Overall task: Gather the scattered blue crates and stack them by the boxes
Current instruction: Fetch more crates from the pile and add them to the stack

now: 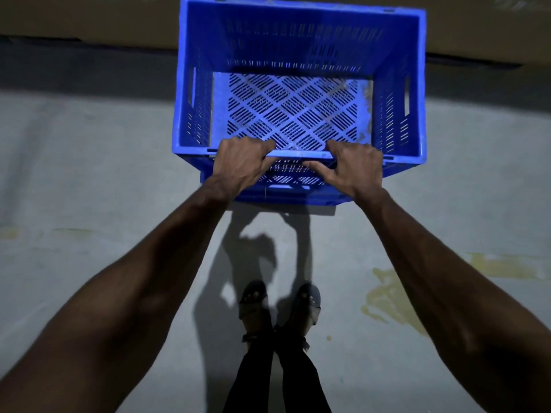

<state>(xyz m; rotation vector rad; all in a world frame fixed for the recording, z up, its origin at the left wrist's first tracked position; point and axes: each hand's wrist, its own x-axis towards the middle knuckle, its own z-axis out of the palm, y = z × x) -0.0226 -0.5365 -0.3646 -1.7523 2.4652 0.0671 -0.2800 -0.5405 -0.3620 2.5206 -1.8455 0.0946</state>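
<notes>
Far edge of floor [89, 234], by boxes [89, 22]: blue crate [298, 108] upright, empty
Left hand [241, 165]: clamped on crate's near rim
Right hand [353, 168]: clamped on same rim, thumb outside

The blue crate [298, 111] is moulded plastic — hard, smooth along its rim with a faint sheen, its slotted walls and lattice base dulled by pale dust and scuffs. The floor [89, 174] looks like bare concrete, matt grey, blotched with a yellowish stain [390, 296]. The boxes [74, 16] look like matt brown cardboard. The trousers [253, 383] are dark cloth.
</notes>
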